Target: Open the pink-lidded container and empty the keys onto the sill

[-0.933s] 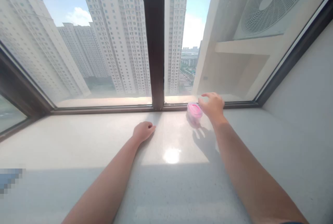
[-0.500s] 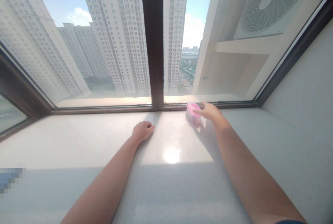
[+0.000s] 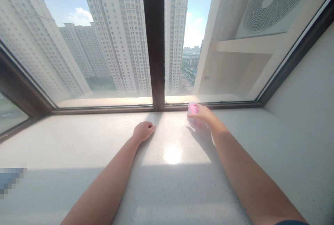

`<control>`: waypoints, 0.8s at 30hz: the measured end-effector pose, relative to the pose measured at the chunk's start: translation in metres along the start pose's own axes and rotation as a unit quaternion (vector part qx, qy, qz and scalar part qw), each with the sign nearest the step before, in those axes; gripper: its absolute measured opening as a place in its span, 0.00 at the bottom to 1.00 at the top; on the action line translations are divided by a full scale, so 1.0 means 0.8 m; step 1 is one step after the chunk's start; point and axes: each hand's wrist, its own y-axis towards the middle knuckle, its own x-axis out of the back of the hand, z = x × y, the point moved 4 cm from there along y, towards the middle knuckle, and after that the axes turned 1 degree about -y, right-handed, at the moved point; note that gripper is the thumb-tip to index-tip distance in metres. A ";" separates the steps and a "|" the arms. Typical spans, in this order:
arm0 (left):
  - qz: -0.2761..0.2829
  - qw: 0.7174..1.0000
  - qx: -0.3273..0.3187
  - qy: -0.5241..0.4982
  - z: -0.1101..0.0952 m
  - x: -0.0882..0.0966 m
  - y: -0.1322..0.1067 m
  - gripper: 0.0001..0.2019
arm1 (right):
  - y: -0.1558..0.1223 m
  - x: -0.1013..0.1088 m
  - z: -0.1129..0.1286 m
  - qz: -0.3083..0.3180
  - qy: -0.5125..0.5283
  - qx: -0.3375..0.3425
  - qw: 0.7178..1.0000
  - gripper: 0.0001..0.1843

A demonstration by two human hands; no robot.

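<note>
A small clear container with a pink lid (image 3: 192, 108) stands on the pale stone windowsill (image 3: 78, 148), close to the window frame and right of the dark centre post (image 3: 153, 44). My right hand (image 3: 202, 114) lies over its top, fingers curled around it, hiding most of it. My left hand (image 3: 143, 131) rests as a loose fist on the sill, about a hand's width left of the container, holding nothing.
Large window panes rise behind the sill, with tall apartment towers outside and an air-conditioner fan unit (image 3: 271, 5) at upper right. A white wall (image 3: 308, 89) bounds the sill on the right. A bright sun patch (image 3: 172, 155) lies between my arms.
My right hand came down from hovering above the pink-lidded container and closed over its top. The left hand stayed put.
</note>
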 end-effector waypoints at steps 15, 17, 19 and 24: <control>-0.031 0.996 0.003 -0.089 0.007 0.003 0.005 0.19 | -0.022 0.025 0.039 -0.014 0.077 0.053 0.996 0.34; -0.050 0.992 0.006 -0.114 0.008 0.005 0.006 0.19 | -0.034 0.036 0.061 0.027 0.144 0.127 0.981 0.37; -0.077 0.987 0.009 -0.144 0.008 0.009 0.005 0.19 | -0.051 0.044 0.086 0.090 0.203 0.201 0.954 0.36; -0.163 0.959 0.027 -0.230 0.010 0.026 0.002 0.19 | -0.091 0.041 0.143 0.262 0.317 0.355 0.840 0.38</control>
